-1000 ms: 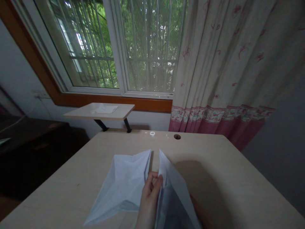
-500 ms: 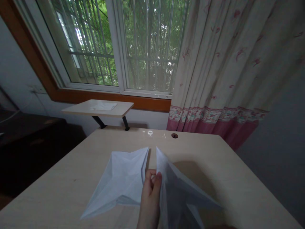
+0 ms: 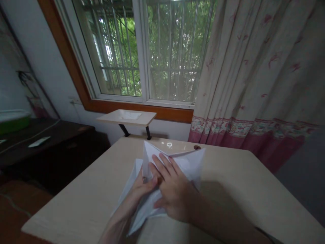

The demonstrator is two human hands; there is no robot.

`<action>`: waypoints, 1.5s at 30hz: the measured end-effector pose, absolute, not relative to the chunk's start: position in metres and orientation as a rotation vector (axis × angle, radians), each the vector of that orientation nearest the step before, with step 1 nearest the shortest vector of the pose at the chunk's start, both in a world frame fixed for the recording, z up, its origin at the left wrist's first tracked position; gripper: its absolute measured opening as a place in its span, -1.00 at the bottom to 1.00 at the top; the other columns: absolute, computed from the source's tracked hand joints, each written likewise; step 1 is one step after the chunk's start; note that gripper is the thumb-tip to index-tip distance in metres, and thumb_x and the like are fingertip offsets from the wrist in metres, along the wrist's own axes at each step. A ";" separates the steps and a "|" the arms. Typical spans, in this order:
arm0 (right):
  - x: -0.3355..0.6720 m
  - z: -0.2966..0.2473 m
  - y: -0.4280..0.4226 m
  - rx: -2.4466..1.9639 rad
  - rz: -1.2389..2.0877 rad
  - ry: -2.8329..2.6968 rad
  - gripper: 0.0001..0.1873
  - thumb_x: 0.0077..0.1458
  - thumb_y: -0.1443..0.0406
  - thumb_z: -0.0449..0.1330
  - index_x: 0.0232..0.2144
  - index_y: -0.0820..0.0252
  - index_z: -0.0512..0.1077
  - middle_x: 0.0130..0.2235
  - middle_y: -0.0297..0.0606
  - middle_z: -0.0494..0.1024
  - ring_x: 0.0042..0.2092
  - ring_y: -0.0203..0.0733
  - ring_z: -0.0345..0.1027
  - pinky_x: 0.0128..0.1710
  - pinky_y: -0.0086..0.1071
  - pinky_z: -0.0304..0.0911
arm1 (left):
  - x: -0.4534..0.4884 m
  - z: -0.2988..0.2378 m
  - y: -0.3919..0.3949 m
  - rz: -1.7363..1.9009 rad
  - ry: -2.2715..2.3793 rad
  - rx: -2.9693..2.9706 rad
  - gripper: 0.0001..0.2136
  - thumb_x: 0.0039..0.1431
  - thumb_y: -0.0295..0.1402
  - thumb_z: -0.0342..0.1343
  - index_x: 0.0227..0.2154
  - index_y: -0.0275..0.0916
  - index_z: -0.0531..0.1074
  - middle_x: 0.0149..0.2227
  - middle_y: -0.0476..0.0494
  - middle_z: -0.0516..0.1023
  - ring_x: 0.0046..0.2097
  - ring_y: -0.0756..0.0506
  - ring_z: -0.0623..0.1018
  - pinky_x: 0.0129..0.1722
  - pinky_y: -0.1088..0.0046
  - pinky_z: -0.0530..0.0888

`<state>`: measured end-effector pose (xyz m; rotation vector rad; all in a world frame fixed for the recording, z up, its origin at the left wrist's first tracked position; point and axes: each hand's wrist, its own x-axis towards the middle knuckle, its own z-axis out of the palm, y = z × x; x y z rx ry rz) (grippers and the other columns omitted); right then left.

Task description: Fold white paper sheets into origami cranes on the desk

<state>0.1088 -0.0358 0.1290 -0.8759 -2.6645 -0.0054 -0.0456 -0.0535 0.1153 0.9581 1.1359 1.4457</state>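
A folded white sheet of paper (image 3: 189,166) with pointed corners is held up over the light wooden desk (image 3: 93,193). My left hand (image 3: 144,185) is closed on its left side, with the thumb over the front. My right hand (image 3: 174,189) lies flat across the sheet, fingers stretched out and a little apart, covering much of its middle. Another white folded paper (image 3: 135,171) shows at the left, partly hidden behind my left hand and the held sheet.
A small raised shelf (image 3: 109,117) at the desk's back left bears a flat white paper (image 3: 130,115). A cable hole (image 3: 197,147) sits near the back edge. Behind are a barred window and a patterned curtain (image 3: 225,128). Left stands a dark table (image 3: 76,132) with a green basin (image 3: 14,123).
The held paper has moved left, now partly over the other folded paper. My right hand has come into view and pressed flat on it. The view has turned left.
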 end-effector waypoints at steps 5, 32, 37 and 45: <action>0.063 0.108 -0.001 -0.979 0.160 -2.767 0.18 0.00 -0.11 0.29 0.37 0.43 -0.15 0.41 0.10 -0.34 0.40 0.23 -0.64 0.34 0.10 -0.53 | -0.106 0.107 -0.025 1.111 1.058 0.882 -0.47 0.01 -0.19 0.31 0.04 -0.31 0.42 -0.24 -0.28 0.64 -0.26 -0.34 0.65 -0.29 0.18 0.56; 0.008 0.007 0.048 -1.068 0.428 -2.512 -0.50 0.33 0.12 0.00 0.21 0.21 0.31 0.30 -0.08 0.26 0.33 0.06 0.04 0.33 0.07 -0.23 | -0.194 0.007 0.059 0.628 2.256 1.599 -0.72 0.27 -0.45 -0.04 0.01 -0.38 0.36 -0.03 -0.38 0.57 0.00 -0.20 0.57 -0.09 0.45 0.42; 0.025 0.017 0.059 -1.005 0.366 -2.466 -0.62 0.34 0.27 -0.01 0.14 0.14 0.39 0.21 -0.24 0.41 0.23 -0.18 0.23 0.34 -0.16 -0.13 | -0.202 0.023 0.069 0.613 2.435 1.632 -0.63 0.22 -0.40 0.03 0.08 -0.34 0.32 -0.03 -0.36 0.55 0.02 -0.29 0.54 -0.05 0.30 0.42; 0.143 0.051 0.007 -1.030 0.304 -2.393 -0.60 0.31 0.32 0.02 0.14 0.09 0.39 0.20 -0.25 0.42 0.20 -0.18 0.29 0.22 -0.21 0.17 | -0.136 0.060 0.030 1.124 2.322 2.174 -0.44 0.26 -0.14 -0.03 0.21 -0.42 0.18 0.10 -0.46 0.37 0.13 -0.42 0.34 0.08 -0.03 0.35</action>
